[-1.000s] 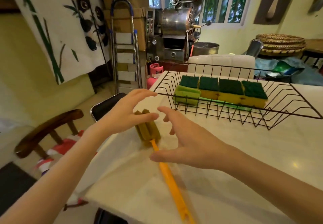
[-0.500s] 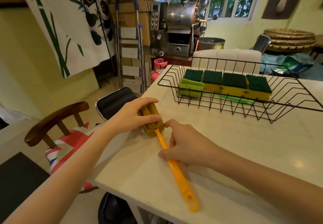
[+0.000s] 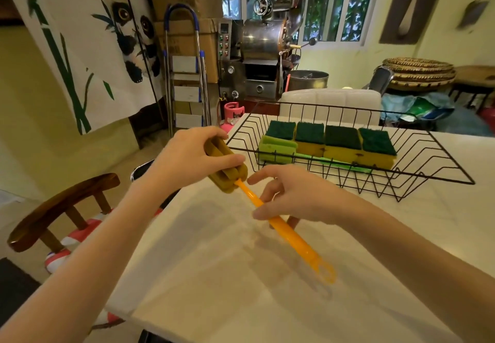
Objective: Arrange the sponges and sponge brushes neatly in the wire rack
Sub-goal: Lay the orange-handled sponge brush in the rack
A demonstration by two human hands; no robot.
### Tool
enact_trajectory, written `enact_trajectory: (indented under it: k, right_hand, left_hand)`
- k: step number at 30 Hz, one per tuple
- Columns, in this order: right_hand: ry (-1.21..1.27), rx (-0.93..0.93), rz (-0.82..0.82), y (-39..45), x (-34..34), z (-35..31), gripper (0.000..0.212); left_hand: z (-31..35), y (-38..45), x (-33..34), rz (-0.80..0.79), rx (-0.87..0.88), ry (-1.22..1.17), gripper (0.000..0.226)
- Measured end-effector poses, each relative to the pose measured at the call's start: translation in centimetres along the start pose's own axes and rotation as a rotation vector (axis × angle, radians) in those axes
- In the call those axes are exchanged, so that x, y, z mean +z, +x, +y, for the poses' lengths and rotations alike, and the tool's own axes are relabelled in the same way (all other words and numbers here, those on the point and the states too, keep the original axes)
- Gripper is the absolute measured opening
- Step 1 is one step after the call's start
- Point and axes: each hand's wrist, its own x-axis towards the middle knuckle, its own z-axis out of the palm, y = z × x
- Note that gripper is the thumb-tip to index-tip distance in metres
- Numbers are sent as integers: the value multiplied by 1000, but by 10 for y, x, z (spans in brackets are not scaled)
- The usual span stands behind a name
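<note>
Fingers (image 3: 227,161) of the left hand (image 3: 184,160) wrap around the olive sponge head of the sponge brush (image 3: 267,206), thumb on the near side and the other fingers curled over the top. The right hand (image 3: 297,198) pinches the orange handle partway along, thumb under it and fingers over it, with the forefinger stretched toward the sponge head.

The brush's long axis runs diagonally: the head points to the upper left of the frame, toward the near left corner of the wire rack (image 3: 401,179), and the looped end of the handle points to the lower right. It appears raised off the bench (image 3: 241,289), with its shadow on the pale surface below. The head sits just beside the rack's left rim, outside it.

Inside the rack, in the upper middle of the frame, four sponges (image 3: 340,141) with dark green tops stand in a row, side by side and touching. A light green sponge brush (image 3: 276,149) lies along their near side, its head at the left end of the row.
</note>
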Motion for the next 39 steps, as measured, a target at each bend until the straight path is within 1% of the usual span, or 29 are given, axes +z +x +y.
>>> enact_trajectory:
  k: [4, 9, 12, 16, 18, 19, 21, 22, 24, 26, 28, 29, 30, 32, 35, 37, 39]
  right_hand:
    - [8, -21, 69, -4, -23, -4, 36]
    - [78, -56, 172, -13, -54, -2, 28]
    - [96, -56, 227, -13, -64, 4, 28]
    - [150, -47, 284, -8, -76, 13, 30]
    - [221, -56, 323, -8, -84, 15, 25]
    - [262, -68, 352, -8, -89, 17, 23]
    - [358, -90, 431, -9, -98, 20, 22]
    - [418, -102, 477, -10, -103, 22, 25]
    - [558, -163, 572, -11, -109, 26, 29]
    - [666, -259, 683, -11, -112, 30, 27]
    - [681, -333, 808, -8, -111, 33, 23]
    - [673, -362, 866, -5, -109, 35, 22]
    - [669, -388, 912, -2, -107, 36, 22]
    - [675, -430, 977, 2, -104, 38, 21]
    - [709, -464, 1005, 6, -99, 38, 21]
    - [722, -485, 1005, 7, -96, 38, 21]
    - [697, -484, 1027, 9, -95, 40, 21]
  left_hand:
    - [21, 20, -8, 99, 121, -8, 57]
    - [48, 53, -8, 128, 238, -74, 54]
    - [66, 70, -7, 148, 313, -101, 55]
    - [91, 89, 0, 167, 415, -69, 66]
    - [102, 97, 1, 211, 450, -79, 75]
    - [108, 98, 1, 236, 461, -130, 78]
    - [118, 99, 0, 239, 443, -343, 75]
    - [122, 100, 1, 202, 409, -473, 71]
    - [125, 103, 7, 34, 298, -650, 60]
    - [122, 109, 15, -259, 181, -683, 43]
    - [118, 113, 26, -564, 88, -715, 35]
    - [116, 114, 31, -665, 69, -736, 30]
    - [115, 114, 34, -728, 57, -760, 25]
    - [112, 116, 36, -798, 38, -797, 26]
    - [103, 118, 35, -854, 123, -789, 36]
    - [98, 118, 34, -859, 189, -769, 37]
    - [95, 117, 34, -837, 226, -729, 31]
